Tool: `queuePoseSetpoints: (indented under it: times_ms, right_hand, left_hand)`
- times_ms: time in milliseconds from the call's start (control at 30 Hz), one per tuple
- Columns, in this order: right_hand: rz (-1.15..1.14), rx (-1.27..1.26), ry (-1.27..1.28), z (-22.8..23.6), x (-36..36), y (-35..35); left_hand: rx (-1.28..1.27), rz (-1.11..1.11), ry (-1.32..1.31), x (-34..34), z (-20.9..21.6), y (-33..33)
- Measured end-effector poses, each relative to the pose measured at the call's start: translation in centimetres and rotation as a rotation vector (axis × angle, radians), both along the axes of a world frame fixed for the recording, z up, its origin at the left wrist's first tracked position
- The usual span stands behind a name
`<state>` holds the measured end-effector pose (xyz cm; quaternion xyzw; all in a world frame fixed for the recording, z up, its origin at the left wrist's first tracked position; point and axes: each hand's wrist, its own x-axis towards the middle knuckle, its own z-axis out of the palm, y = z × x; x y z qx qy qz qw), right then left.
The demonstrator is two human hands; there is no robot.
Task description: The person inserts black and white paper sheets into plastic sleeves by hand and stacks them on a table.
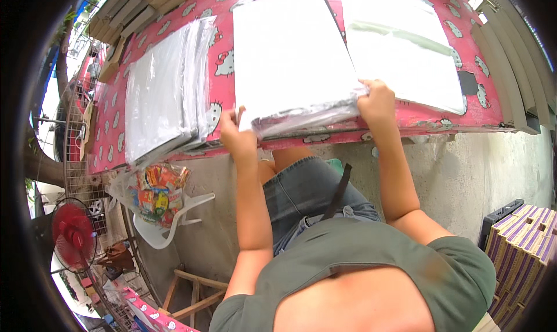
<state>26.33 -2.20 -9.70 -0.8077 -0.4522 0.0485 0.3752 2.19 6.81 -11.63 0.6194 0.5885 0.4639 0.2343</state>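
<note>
A white rectangular sheet pack in clear plastic (293,53) lies in front of me on the pink cartoon-print table cover (223,105). At its near left corner, my left hand (239,136) is closed on the loose plastic edge. My right hand (376,100) pinches the same wrapping at the near right corner. Between the two hands the plastic looks crumpled, with a dark strip showing under it. Left of it rests a stack of similar white packs in clear plastic (156,94). To the right are more white sheets (400,71), washed out by glare, partly overlapping.
Grey-brown flat boards (505,59) stand along the right edge, and more boards (119,13) sit at the far left. Below the table's left side are a plastic bag of colourful packets (159,192), a white chair (156,233) and a red fan (74,235). Stacked boxes (516,262) stand lower right.
</note>
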Motion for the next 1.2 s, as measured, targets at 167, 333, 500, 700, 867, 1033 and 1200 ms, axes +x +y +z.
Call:
queuePoseSetpoints:
  times_ms: [167,333,500,700,867,1033,1200]
  right_hand:
    - [0.219,0.055,0.516,0.8,1.1,-8.4]
    - [0.507,0.231,1.272,3.1,2.8,-12.5]
    - [0.695,0.633,0.578,12.6,6.5,-7.6]
    - [0.529,0.526,0.404,21.6,4.7,8.0]
    - [0.261,0.290,0.231,3.5,7.7,13.4]
    - [0.488,0.755,0.337,3.3,7.7,15.2]
    - [0.557,0.478,0.605,7.6,5.0,14.1]
  left_hand:
    - [-0.148,-0.143,-0.263,-3.0,2.7,-9.4]
    - [-0.442,-0.432,-0.820,-9.4,3.9,-13.2]
    - [-0.138,-1.035,-1.276,-7.7,13.0,-5.1]
    - [-0.305,-1.305,-1.396,-5.8,19.1,12.5]
    - [-0.295,-0.344,-0.786,-0.7,4.2,13.8]
    - [0.583,0.038,-0.097,-0.3,1.3,15.5]
    - [0.049,-0.483,-0.505,-1.2,8.6,11.8]
